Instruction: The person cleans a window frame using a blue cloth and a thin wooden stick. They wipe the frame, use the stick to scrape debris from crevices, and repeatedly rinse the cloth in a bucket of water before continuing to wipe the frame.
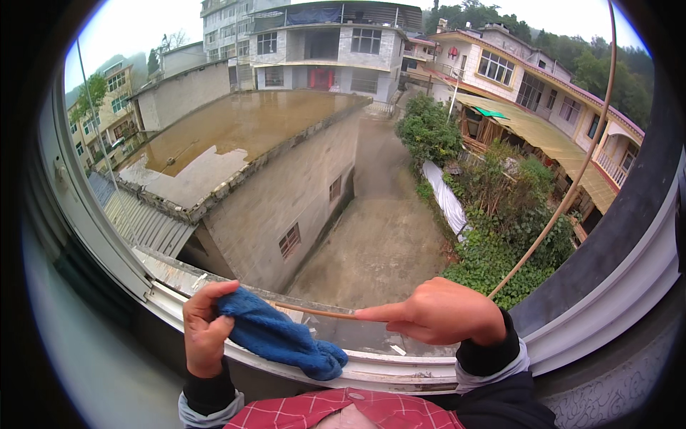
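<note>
A blue plush cloth (278, 332) is pinched at its upper left end by my left hand (206, 327), above the white window track (396, 370); its lower end hangs over the track. My right hand (445, 313) is held over the outer sill with the index finger stretched to the left. Its fingertip meets the end of a thin brown rod or cable (316, 311) that runs left behind the cloth. Whether the other fingers hold it is hidden. A longer brown cable (568, 198) rises from behind the right wrist to the upper right.
A white window frame (102, 204) curves up at the left, with a dark curtain (94, 279) inside. Pale scraps lie on the outer concrete sill (370, 335). Far below, outside, are a paved lane (375, 241), a wet flat roof (236, 123) and green shrubs (514, 236).
</note>
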The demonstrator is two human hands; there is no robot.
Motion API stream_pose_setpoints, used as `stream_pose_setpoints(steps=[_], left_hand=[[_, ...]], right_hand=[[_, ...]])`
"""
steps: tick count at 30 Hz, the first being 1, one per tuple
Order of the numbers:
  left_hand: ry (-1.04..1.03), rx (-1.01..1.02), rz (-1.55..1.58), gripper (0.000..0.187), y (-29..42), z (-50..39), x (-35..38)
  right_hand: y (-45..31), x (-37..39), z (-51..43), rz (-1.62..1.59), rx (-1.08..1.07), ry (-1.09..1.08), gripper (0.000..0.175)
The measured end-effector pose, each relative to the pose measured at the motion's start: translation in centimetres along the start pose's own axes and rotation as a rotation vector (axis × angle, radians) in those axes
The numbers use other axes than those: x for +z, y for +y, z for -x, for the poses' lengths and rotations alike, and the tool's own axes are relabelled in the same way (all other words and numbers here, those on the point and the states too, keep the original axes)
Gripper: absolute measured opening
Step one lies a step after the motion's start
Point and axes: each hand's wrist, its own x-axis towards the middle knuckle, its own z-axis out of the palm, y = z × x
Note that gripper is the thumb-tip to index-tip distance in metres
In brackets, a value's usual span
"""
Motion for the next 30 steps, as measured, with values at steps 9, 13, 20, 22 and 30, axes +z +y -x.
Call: stream_pose_setpoints(steps=[9, 13, 20, 22, 30], left_hand=[[0.184, 0.140, 0.216, 0.059, -0.1, -5.0, -14.6], [0.285, 0.191, 0.091, 0.058, 2.0, -6.4, -19.7], [0.456, 0.358, -0.459, 0.049, 8.1, -5.9, -25.1], [0.407, 0.342, -0.760, 0.048, 7.6, -4.8, -25.2], [-0.335, 0.077, -1.092, 0.048, 0.0, -0.3, -21.0]], right_hand=[[0.3, 1.3, 0.7, -0.385, 0.333, 0.393, 0.057], [-0.5, 2.9, 1.7, -0.522, 0.574, 0.614, 0.057], [-1.3, 7.1, 0.9, -0.574, 0.735, 0.788, 0.055], [-0.9, 7.9, 0.2, -0.592, 0.695, 0.803, 0.054], [0.9, 10.0, -2.7, -0.513, 0.742, 0.796, 0.052]])
